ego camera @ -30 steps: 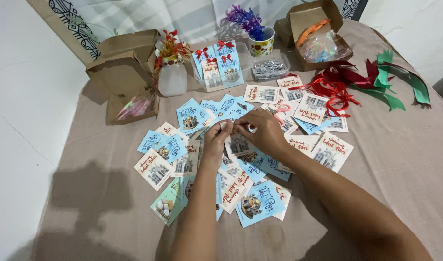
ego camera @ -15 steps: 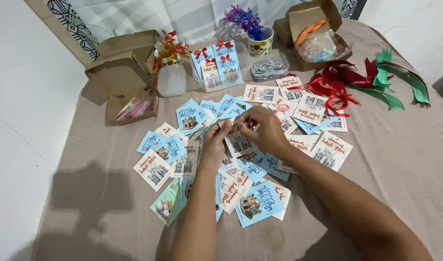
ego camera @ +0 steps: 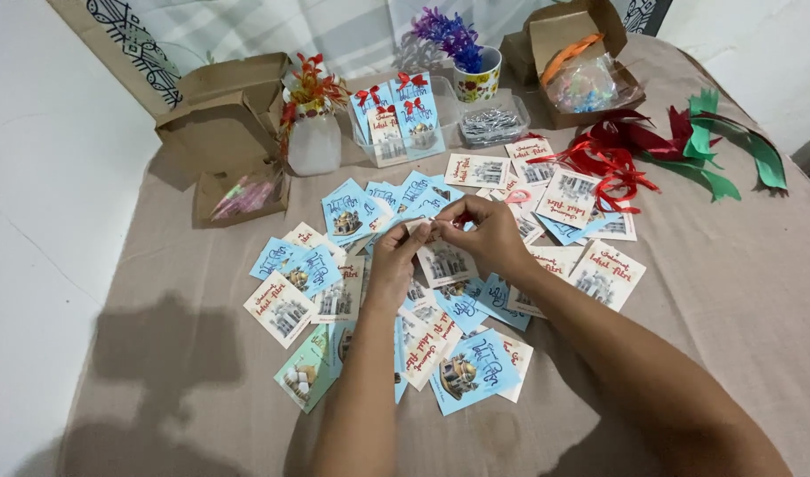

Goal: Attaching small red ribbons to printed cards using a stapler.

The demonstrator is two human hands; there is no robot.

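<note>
- The left hand (ego camera: 396, 265) and the right hand (ego camera: 486, 237) meet above the middle of the beige cloth-covered table (ego camera: 731, 291). The fingertips of both pinch the top edge of a small white printed paper card (ego camera: 446, 261), which hangs just over the scattered cards.
- Against the pictures of a second and half a second ago, the hands have barely shifted. The fingers have drawn closer together at the card's top, where a small bit of red shows; whether it is a bow I cannot tell.
- Judged from this, the work at the card's top edge is under way and not finished.
- A loose spread of white and blue printed cards (ego camera: 475, 371) covers the table's centre.
- Toward the far edge stand a clear tray of cards with red bows (ego camera: 403, 119) and a mug of purple flowers (ego camera: 475, 75).
- Red ribbon strips (ego camera: 608, 159) and green ribbon strips (ego camera: 731, 150) lie near the far right corner.
- Open brown cardboard boxes (ego camera: 228, 132) sit at the far left.
</note>
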